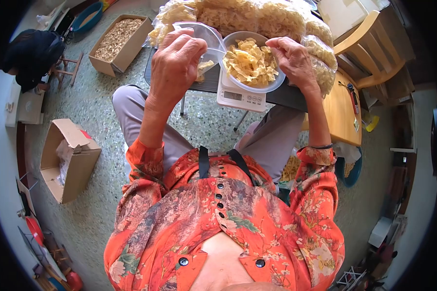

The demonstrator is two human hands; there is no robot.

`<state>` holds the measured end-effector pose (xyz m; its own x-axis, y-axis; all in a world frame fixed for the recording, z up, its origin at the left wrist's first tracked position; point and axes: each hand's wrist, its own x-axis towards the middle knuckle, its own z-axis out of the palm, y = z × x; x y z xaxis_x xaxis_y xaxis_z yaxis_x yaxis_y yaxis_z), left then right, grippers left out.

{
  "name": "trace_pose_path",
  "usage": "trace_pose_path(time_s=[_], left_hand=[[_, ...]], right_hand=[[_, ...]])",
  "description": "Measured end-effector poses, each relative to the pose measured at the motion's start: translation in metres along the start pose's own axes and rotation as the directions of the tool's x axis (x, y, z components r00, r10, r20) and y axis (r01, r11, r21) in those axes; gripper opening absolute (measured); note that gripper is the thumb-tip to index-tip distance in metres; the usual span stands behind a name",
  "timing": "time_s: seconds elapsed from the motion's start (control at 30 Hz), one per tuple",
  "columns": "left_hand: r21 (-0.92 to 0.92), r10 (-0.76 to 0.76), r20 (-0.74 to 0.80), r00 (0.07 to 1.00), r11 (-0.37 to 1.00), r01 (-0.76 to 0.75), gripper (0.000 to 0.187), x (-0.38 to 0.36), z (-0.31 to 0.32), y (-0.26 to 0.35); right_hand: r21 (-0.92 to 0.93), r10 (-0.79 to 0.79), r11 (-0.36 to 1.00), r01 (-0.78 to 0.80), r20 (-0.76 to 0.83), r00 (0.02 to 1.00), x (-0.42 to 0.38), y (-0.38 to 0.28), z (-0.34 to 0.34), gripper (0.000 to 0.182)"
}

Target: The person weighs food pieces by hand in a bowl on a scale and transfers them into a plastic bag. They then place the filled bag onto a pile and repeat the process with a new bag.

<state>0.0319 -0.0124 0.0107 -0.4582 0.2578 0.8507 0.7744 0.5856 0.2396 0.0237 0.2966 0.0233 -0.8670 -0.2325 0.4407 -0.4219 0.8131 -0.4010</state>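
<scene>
A round clear plastic bowl (278, 82) full of pale yellow dried strips (251, 62) sits on a white digital scale (241, 97). My left hand (177, 65) is closed on a clear plastic bag (206, 36), which hangs beside the bowl with a few strips low inside it. At the bowl's right rim, my right hand (294, 60) has its fingers pinched together over the strips. Whatever lies between those fingertips is too small to make out. The scale's display is too blurred to read.
Big filled bags (262, 17) line the back of the dark table (210, 86). A wooden chair (374, 48) stands at right. On the floor are a carton of dried pieces (119, 41) and an open carton (77, 165). A person in dark clothes (34, 58) is at far left.
</scene>
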Motion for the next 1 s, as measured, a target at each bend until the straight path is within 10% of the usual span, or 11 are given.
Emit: trace_pose_path(time_s=[0.6,0.87,0.93,1.0], left_hand=[[-0.05,-0.002,0.017,1.0,0.999,0.003,0.016,-0.004,-0.001,-0.003],[-0.116,-0.07,0.034,0.997,0.991,0.073,0.015,-0.004,0.002,-0.005],[-0.122,-0.076,0.064,0.995,0.989,0.084,0.015,-0.003,0.002,-0.003],[-0.142,-0.096,0.096,0.991,0.984,0.109,0.015,-0.004,0.002,-0.002]], right_hand=[[-0.487,-0.13,0.866,0.117,0.008,0.992,0.002,0.001,0.018,0.016],[0.057,0.158,0.987,-0.152,-0.131,0.979,0.003,-0.023,-0.005,0.021],[0.531,0.214,0.836,-0.137,-0.086,0.973,0.008,-0.047,-0.004,0.022],[0.634,0.184,0.768,-0.091,-0.083,0.979,0.014,-0.073,0.0,0.024]])
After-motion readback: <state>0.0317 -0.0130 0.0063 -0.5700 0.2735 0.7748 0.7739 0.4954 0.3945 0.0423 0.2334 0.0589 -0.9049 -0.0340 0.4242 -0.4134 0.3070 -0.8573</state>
